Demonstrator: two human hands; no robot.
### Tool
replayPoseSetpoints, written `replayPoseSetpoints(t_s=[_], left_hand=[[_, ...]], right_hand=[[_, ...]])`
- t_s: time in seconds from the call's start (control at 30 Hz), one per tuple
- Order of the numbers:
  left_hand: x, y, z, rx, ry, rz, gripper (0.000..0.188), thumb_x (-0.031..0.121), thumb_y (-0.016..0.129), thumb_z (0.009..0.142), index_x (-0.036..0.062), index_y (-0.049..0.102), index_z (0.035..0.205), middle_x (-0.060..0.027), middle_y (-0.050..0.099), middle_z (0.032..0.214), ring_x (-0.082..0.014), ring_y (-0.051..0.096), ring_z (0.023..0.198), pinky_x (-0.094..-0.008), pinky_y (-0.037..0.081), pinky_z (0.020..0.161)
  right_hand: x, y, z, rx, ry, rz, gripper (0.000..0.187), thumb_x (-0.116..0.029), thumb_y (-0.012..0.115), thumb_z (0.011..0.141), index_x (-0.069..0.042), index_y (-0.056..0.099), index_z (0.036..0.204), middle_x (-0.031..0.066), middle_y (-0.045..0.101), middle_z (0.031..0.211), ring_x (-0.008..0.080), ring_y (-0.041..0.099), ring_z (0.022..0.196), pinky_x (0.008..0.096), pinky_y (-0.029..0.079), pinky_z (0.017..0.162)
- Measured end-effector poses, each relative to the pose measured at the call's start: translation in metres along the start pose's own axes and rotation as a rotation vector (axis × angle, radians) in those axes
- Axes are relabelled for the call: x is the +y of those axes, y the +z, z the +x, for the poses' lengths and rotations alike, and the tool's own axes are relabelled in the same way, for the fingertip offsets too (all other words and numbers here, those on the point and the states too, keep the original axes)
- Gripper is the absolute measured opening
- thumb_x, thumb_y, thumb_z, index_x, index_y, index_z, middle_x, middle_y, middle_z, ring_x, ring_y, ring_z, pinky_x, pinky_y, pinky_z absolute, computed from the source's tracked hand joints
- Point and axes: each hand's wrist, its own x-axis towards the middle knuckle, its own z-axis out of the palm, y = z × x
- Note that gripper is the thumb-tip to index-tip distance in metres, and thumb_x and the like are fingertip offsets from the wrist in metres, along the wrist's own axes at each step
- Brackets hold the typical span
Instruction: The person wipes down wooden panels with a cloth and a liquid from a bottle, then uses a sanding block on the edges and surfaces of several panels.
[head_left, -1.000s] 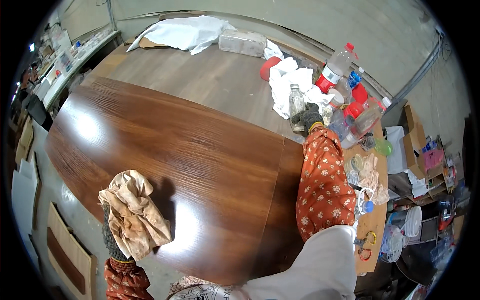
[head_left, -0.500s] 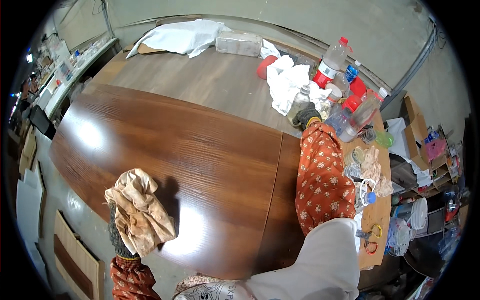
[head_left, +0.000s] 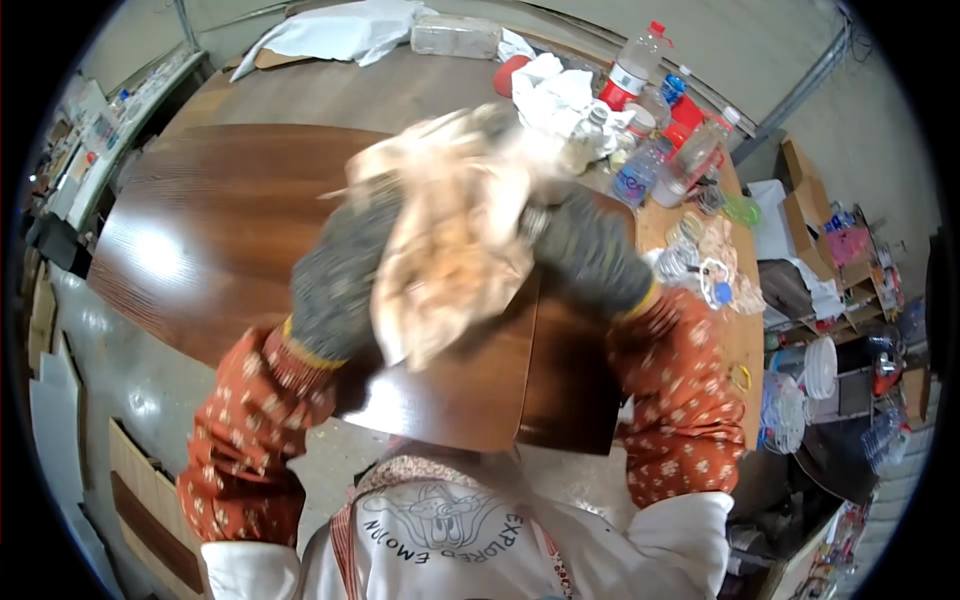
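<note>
Both my hands are lifted close to the camera, blurred by motion, each in a dark grey knit glove. My left hand (head_left: 343,275) and my right hand (head_left: 588,252) hold a crumpled, stained beige rag (head_left: 452,228) between them. Below them lies a large glossy dark-brown wooden panel (head_left: 195,225) with a rounded left end. My sleeves are orange-red with a floral print.
The panel rests on a wooden worktable (head_left: 330,90). At the table's far right stand several plastic bottles (head_left: 632,72), white cloths (head_left: 552,92) and small jars. White sheeting (head_left: 335,28) lies at the back. Shelves with clutter (head_left: 830,260) stand to the right, boards (head_left: 45,330) on the floor at left.
My left hand has lifted the rag off the panel's near left part. My right hand has left the bottles at the far right and now grips the rag too.
</note>
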Motion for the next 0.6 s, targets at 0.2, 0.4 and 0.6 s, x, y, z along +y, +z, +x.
replayPoseSetpoints(t_s=[0.2,0.4,0.6], left_hand=[[-0.001,0.043,0.051,-0.256,0.488,1.237,0.055,0.032,0.064,0.087,0.0127,0.045,0.135,-0.0128,0.044,0.139,-0.0287,0.041,0.129,-0.0419,0.036,0.106],[0.031,-0.089,0.076,-0.007,0.575,2.069,0.058,0.044,0.055,0.09,0.0109,0.043,0.136,-0.0152,0.041,0.141,-0.0336,0.037,0.131,-0.0471,0.028,0.109],[0.027,-0.084,0.099,0.023,0.268,2.431,0.06,0.05,0.042,0.094,0.0054,0.042,0.135,-0.0179,0.045,0.136,-0.0361,0.04,0.125,-0.0481,0.024,0.109]], right_hand=[[-0.061,-0.024,-0.045,0.599,0.234,-0.393,0.037,-0.022,0.064,0.086,-0.005,0.057,0.117,0.0134,0.061,0.103,0.0214,0.059,0.095,0.0345,0.049,0.081],[-0.124,0.005,-0.069,0.42,0.743,0.133,0.029,-0.015,0.059,0.088,-0.007,0.057,0.116,0.0096,0.063,0.102,0.0226,0.062,0.089,0.0308,0.051,0.078],[-0.102,0.07,-0.098,-0.031,0.812,-0.887,0.031,-0.017,0.058,0.087,-0.012,0.056,0.117,0.0123,0.06,0.109,0.0337,0.06,0.095,0.039,0.051,0.079]])
